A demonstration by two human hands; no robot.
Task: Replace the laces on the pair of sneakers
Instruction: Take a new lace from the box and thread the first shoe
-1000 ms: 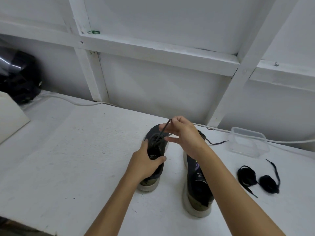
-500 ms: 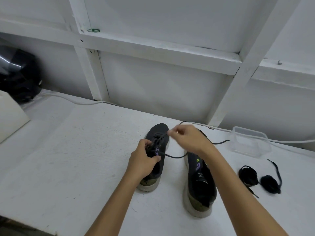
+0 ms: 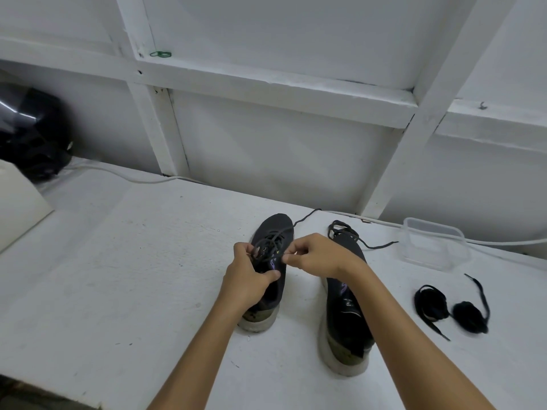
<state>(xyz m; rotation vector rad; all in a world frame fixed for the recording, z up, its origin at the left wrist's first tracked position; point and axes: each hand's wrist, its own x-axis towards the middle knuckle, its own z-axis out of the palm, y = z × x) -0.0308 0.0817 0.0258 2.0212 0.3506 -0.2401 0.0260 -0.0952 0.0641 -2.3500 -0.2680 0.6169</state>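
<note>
Two dark sneakers with pale soles stand toes-away on the white table. My left hand (image 3: pixel 248 276) grips the left sneaker (image 3: pixel 273 232) at its tongue and eyelets. My right hand (image 3: pixel 318 255) pinches that shoe's black lace (image 3: pixel 272 242) just beside it. A loose end of this lace (image 3: pixel 306 217) trails past the toe. The right sneaker (image 3: pixel 344 315) lies partly under my right forearm, its own lace (image 3: pixel 352 236) loosened and spilling towards the right. Two bundled black laces (image 3: pixel 430 301) rest on the table at the right.
A clear plastic container (image 3: pixel 433 244) stands behind the bundled laces. A white cable (image 3: pixel 124 176) runs along the wall's foot. A black helmet-like object (image 3: pixel 29 131) and a white board (image 3: pixel 17 208) sit at the far left. The table's front edge (image 3: pixel 44 389) is at lower left.
My right hand has come down from above the left sneaker to its eyelets, close to my left hand. The pulled lace end now lies beyond the toe.
</note>
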